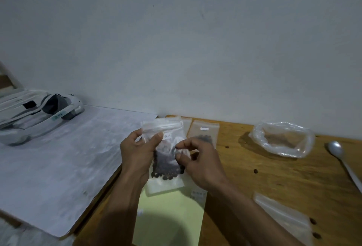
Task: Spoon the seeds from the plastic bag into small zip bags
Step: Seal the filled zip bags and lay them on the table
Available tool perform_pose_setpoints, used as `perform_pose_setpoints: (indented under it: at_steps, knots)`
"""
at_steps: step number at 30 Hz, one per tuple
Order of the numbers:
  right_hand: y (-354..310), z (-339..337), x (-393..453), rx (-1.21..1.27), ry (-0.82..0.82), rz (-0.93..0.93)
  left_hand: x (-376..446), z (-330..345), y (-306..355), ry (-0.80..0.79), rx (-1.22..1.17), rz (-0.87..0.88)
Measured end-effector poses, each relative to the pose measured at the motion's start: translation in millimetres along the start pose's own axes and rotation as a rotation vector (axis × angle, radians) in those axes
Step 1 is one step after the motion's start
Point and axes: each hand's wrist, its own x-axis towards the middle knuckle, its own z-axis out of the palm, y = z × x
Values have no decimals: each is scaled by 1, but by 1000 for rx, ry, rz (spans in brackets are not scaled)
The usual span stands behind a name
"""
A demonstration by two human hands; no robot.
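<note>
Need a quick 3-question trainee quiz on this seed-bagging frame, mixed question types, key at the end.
1. True or false: the spoon is in the person's right hand.
2. Which holds the seed-filled small zip bag? A) both hands B) left hand only C) neither
3. Fill in: the clear plastic bag lies on the wooden table, between the zip bags and the ____.

Key: 1 false, it lies on the table; 2 A; 3 spoon.

Small zip bag (166, 151) upright, dark seeds at bottom; open plastic bag (282, 139) and spoon (340, 155) right.
</note>
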Motion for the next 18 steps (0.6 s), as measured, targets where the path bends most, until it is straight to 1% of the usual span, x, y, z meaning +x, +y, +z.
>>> perform_pose_setpoints:
  at_steps: [2,4,6,9,12,18]
  knots:
    - [4,-9,11,62,91,23,5,10,-3,-43,116,17]
    - [9,-20,25,96,198,49,9,20,-6,-136,286,14]
    - [15,-31,39,122,295,80,14,33,-12,-235,333,-8]
    - [26,-46,61,18,394,125,26,56,-24,-299,448,81]
    - [37,-55,83,-162,408,157,42,82,-33,-326,658,206]
    - [65,-53,106,-417,310,278,69,107,-45,-394,950,243]
